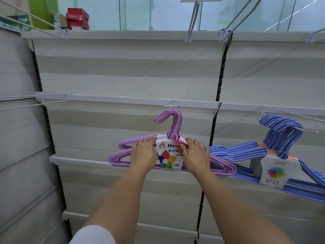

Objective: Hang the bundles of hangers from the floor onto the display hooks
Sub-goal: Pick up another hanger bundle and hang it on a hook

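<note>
Pale slatted display panels (123, 71) fill the view, split by dark slotted uprights and crossed by white rails (140, 100) that carry wire display hooks. From centre, a purple hanger bundle (168, 148) sits just past the middle toward 5 o'clock, its cluster of hook tops looped at the short display hook (173, 107) on the rail above it. The left hand (143, 153) holds the bundle's shoulder bars on the left of the paper label (169, 154), its grip curled round the purple bars with fingertips at the label's edge. The right hand (194, 152) does the same on the right of the label, its grip closed round the bars and the label's pink edge. Toward 4 o'clock, a blue hanger bundle (255, 152) with its own white label hangs from a long wire hook (299, 128), its left tips just beside the purple bundle's right end. Far up at 11 o'clock, red boxes (77, 18) are stacked on top of the shelving.
</note>
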Available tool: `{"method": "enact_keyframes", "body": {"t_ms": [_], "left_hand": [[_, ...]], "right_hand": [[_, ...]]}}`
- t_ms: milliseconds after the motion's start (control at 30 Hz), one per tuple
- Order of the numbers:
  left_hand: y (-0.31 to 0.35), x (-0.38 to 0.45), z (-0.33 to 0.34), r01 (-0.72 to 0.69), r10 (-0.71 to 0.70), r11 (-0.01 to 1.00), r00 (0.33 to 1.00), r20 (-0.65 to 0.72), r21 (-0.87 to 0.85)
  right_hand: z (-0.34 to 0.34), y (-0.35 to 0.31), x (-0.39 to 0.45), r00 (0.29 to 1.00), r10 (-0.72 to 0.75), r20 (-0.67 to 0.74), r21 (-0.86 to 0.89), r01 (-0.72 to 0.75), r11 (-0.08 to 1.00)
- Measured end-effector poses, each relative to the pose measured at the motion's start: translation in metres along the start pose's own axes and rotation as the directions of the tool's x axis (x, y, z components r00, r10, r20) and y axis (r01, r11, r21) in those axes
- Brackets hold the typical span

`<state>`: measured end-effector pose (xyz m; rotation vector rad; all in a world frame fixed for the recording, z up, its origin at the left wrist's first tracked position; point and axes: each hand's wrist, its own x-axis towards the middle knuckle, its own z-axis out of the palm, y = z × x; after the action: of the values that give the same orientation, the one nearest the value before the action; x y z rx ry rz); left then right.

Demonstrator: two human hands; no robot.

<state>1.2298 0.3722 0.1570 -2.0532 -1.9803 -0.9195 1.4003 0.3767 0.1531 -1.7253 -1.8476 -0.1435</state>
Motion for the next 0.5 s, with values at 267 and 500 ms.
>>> {"method": "enact_keyframes", "body": {"t_ms": [267,500], "left_hand": [[0.011,0.000,0.016,-0.009,0.010,0.997,1.000,0.011,-0.080],[0.016,0.015,0.024,0.134,-0.134,0.988,0.991,0.011,-0.075]], "right_hand": [[-0.003,0.007,0.006,0.998,0.002,-0.058,-0.068,-0.006,0.998],[0.003,0.001,0.014,0.999,0.036,-0.036,-0.067,-0.038,0.997]]}}
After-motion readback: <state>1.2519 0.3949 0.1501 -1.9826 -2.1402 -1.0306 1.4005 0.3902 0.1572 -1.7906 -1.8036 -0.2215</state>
